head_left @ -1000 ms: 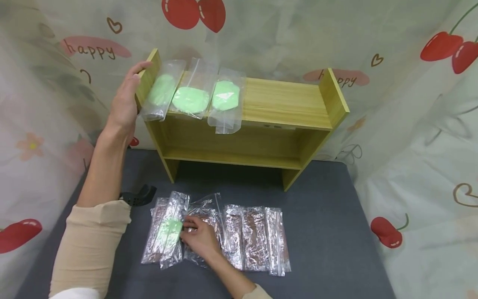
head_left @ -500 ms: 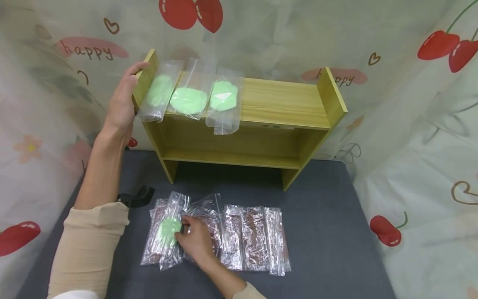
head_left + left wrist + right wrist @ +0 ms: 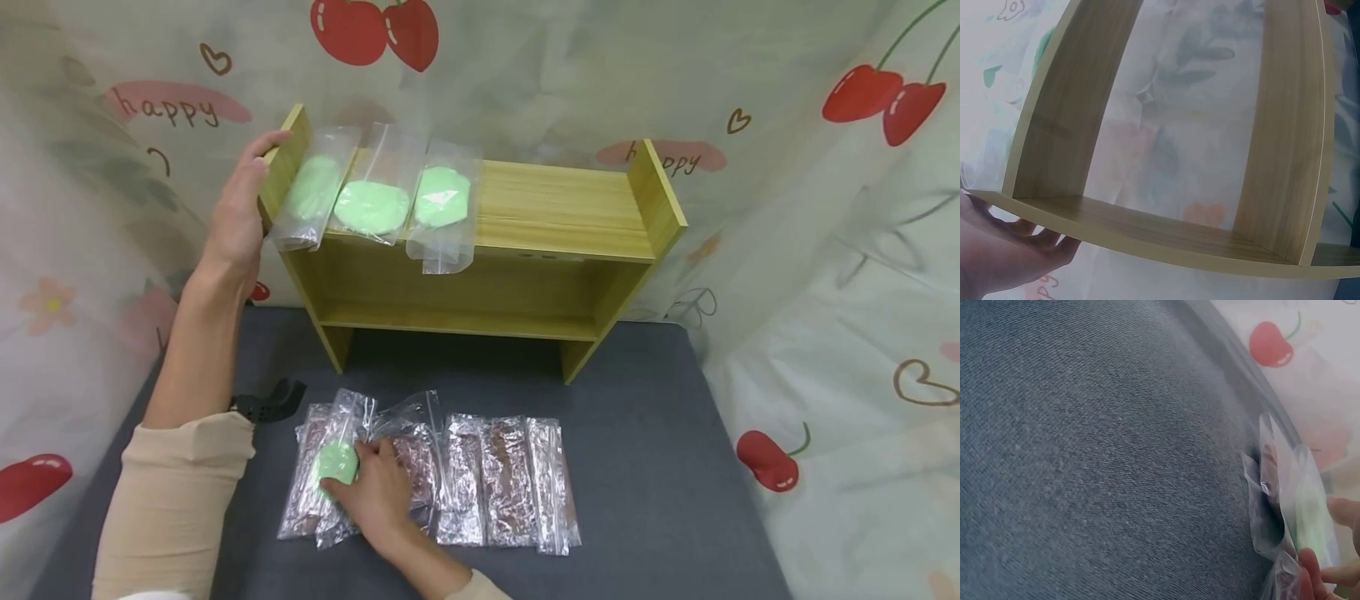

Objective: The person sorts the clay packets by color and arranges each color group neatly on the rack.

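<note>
My left hand (image 3: 242, 208) holds the left side panel of a small wooden shelf (image 3: 566, 204); in the left wrist view its fingers (image 3: 1019, 225) lie along the panel's outer face. On the table, my right hand (image 3: 378, 496) is at a clear zip bag (image 3: 345, 412) with a flat, pale green piece (image 3: 336, 462) inside. Thumb and fingers pinch the bag around the green piece. In the right wrist view, fingertips (image 3: 1310, 569) touch the edge of this bag, and part of the hand is out of frame. The bag lies over shiny, brownish packets (image 3: 303, 492).
Three clear bags with green pieces (image 3: 372, 208) lie on the shelf's upper board, at its left. Several shiny packets (image 3: 510, 483) lie in a row on the dark table (image 3: 645, 467). A black strap-like object (image 3: 270, 404) is near the left forearm. A printed curtain (image 3: 540, 75) surrounds the table.
My right hand has moved slightly left and down, its thumb shifting to the near side of the green piece. The left hand still holds the shelf panel.
</note>
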{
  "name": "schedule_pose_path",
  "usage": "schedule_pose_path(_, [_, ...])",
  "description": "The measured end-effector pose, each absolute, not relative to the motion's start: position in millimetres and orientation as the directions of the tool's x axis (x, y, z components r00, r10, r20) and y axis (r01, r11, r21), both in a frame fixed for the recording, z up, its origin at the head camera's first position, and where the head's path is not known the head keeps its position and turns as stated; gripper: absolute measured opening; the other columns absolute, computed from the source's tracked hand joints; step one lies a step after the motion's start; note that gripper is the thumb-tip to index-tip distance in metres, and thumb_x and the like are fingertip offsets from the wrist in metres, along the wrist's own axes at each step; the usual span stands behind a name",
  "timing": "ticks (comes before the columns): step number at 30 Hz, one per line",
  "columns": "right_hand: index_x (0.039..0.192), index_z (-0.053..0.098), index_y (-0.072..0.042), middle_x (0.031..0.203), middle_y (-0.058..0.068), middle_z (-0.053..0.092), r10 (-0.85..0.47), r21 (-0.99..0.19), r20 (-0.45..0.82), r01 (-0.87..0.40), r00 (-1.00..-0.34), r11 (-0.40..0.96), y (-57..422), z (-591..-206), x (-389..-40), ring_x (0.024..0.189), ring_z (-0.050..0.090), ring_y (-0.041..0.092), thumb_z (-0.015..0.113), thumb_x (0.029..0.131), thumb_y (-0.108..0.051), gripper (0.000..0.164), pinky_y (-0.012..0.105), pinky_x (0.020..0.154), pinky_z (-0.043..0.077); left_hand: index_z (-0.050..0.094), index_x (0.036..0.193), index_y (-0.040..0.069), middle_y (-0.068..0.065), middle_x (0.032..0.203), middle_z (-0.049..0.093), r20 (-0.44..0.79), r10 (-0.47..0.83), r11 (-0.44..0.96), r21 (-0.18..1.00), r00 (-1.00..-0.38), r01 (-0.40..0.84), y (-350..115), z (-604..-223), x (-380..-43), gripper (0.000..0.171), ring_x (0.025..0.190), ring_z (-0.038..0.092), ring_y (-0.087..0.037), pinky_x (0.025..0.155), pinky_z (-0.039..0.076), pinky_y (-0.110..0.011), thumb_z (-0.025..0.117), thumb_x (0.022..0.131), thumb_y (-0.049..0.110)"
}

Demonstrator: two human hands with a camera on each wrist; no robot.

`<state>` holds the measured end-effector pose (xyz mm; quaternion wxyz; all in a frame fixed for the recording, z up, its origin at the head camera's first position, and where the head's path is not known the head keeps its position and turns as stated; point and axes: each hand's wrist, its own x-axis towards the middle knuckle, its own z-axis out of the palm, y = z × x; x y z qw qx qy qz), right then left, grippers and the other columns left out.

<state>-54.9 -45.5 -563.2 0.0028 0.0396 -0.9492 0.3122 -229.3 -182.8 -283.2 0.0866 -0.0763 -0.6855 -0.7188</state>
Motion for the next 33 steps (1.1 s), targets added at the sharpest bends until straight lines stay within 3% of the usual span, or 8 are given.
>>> schedule_pose_path(10, [0.131,0.066,-0.025,0.111,0.0,0.055,-0.152,-0.479,0.131,-0.197,-0.98,0.855,-48.5,-567.5,-50.4,0.061,0.053,0.008,0.082,0.072,-0.057,0.068,0.022,0.05,0.038,0.049,0.143,0.027,-0.003,0.123,0.039,0.225,-0.025,-0.042,0.973,-0.974,0.226,-183.2,-281.4,-229.8,0.041,0.099,0.041,-0.016,0.078,0.037,-0.028,0.028,0.108,0.032])
schedule_pose_path(19, [0.133,0.063,-0.031,0.11,-0.002,0.055,-0.162,-0.431,0.172,-0.222,-0.972,0.874,-51.4,-571.1,-46.8,0.065,0.057,0.012,0.083,0.072,-0.057,0.069,0.024,0.051,0.038,0.049,0.143,0.027,-0.003,0.122,0.039,0.215,-0.027,-0.042,0.976,-0.976,0.216,-185.0,-281.9,-229.1,0.041,0.097,0.041,-0.016,0.076,0.037,-0.028,0.028,0.108,0.032])
schedule_pose_path(26, [0.129,0.066,-0.03,0.11,-0.006,0.059,-0.078,-0.552,0.069,-0.103,-0.995,0.827,-52.0,-570.2,-46.2,0.077,0.06,0.012,0.089,0.067,-0.044,0.067,0.031,0.063,0.046,0.049,0.143,0.025,-0.004,0.12,0.04,0.223,-0.02,-0.061,0.973,-0.975,0.224,-184.6,-282.6,-228.2,0.041,0.093,0.042,-0.017,0.073,0.039,-0.026,0.028,0.108,0.03])
schedule_pose_path(33, [0.117,0.073,-0.027,0.093,-0.014,0.061,-0.007,-0.679,0.063,-0.048,-0.998,0.733,-48.6,-569.9,-50.3,0.079,0.059,0.007,0.093,0.062,-0.029,0.058,0.029,0.066,0.047,0.048,0.143,0.027,-0.003,0.121,0.039,0.228,-0.023,-0.03,0.973,-0.973,0.228,-182.6,-282.7,-228.4,0.041,0.097,0.041,-0.016,0.076,0.037,-0.028,0.028,0.108,0.033])
